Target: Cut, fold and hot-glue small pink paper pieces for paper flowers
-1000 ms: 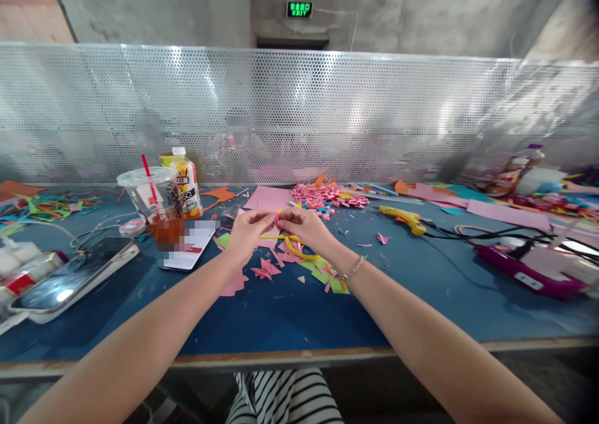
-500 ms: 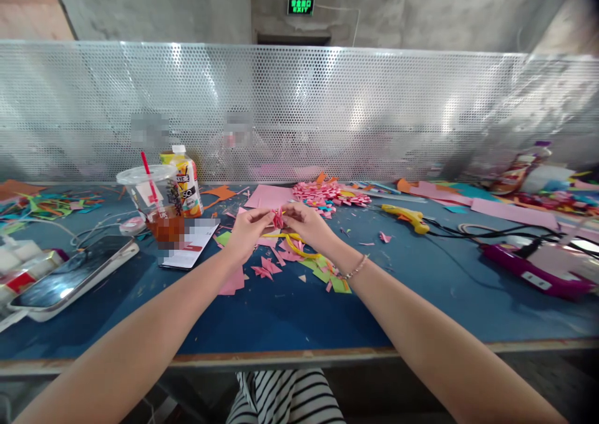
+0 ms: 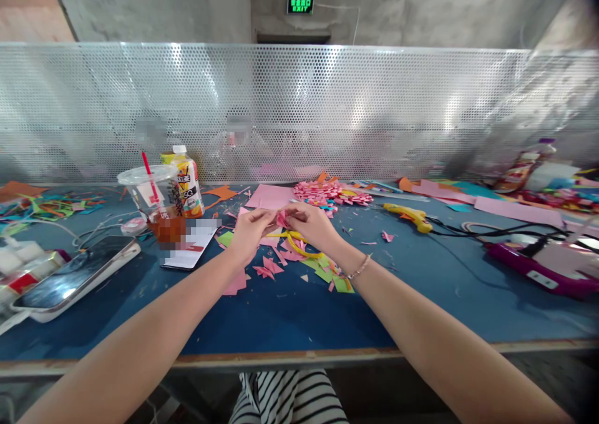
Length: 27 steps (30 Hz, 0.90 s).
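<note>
My left hand and my right hand meet over the middle of the blue table. Both pinch one small folded pink paper piece between their fingertips. Yellow-handled scissors lie on the table just under my right hand. Pink and green paper scraps are scattered below my hands. A pile of folded pink pieces sits just behind them, beside a flat pink sheet.
At the left stand a plastic cup with a red straw, a juice bottle, a phone and a card. A yellow glue gun, black cables and a purple device lie at the right. A perforated metal screen backs the table.
My hands have stayed together at the same spot. The fingers have shifted on the pink piece, which has turned a little between them.
</note>
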Available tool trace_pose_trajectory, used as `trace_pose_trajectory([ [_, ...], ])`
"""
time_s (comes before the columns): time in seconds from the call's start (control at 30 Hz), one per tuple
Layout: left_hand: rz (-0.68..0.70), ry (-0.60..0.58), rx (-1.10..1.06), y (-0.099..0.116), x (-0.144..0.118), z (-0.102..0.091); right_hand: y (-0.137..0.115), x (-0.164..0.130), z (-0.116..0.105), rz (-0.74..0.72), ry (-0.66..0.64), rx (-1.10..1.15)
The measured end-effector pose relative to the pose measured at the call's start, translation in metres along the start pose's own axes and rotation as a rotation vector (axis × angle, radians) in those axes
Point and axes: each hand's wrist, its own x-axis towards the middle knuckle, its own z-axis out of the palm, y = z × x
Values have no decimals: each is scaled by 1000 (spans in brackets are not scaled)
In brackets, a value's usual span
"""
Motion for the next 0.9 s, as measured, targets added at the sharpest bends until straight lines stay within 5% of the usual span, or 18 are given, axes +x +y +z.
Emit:
trace_pose_trajectory([
  [0.37,-193,-12,-29,1,-2,2,3,-1,-5,-288,133,-330],
  [0.5,-195,-54,4,2,-2,1,1,-2,-6,-358,82,-366],
  [0.73,-136,24,49,2,-2,1,3,-1,-2,-339,38,-319],
  [0.9,-46,67,148,1,0,0,6,-1,-1,-278,132,-316],
])
